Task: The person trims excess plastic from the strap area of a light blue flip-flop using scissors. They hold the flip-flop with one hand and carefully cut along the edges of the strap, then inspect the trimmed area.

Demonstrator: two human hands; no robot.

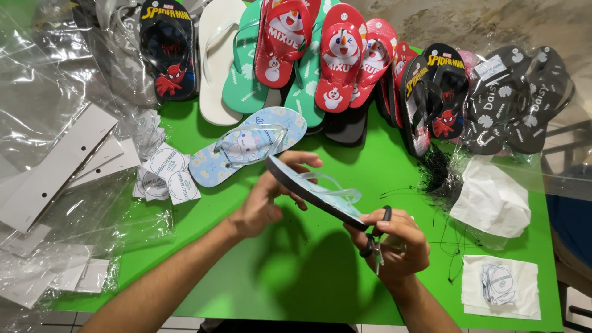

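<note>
A person's two bare hands work over a green desk (320, 271) strewn with sandals; the left hand (265, 200) curls its fingers around the heel end of a pale blue flip-flop (314, 191), held tilted on edge above the desk, its clear strap facing right; the right hand (394, 243) steadies the toe end with its fingertips, its grip also closed through the black handles of a small pair of scissors (375, 243), blades pointing down; the matching pale blue flip-flop (246, 145) lies flat on the desk just beyond the hands; behind it a row of red, green, white and black flip-flops (333, 61) overlaps along the far edge; round white labels (163, 172) lie heaped to the left, beside cardboard strips (55, 172) and clear plastic bags (43, 92); black threads (435, 172) and a crumpled white bag (490, 200) lie to the right.
</note>
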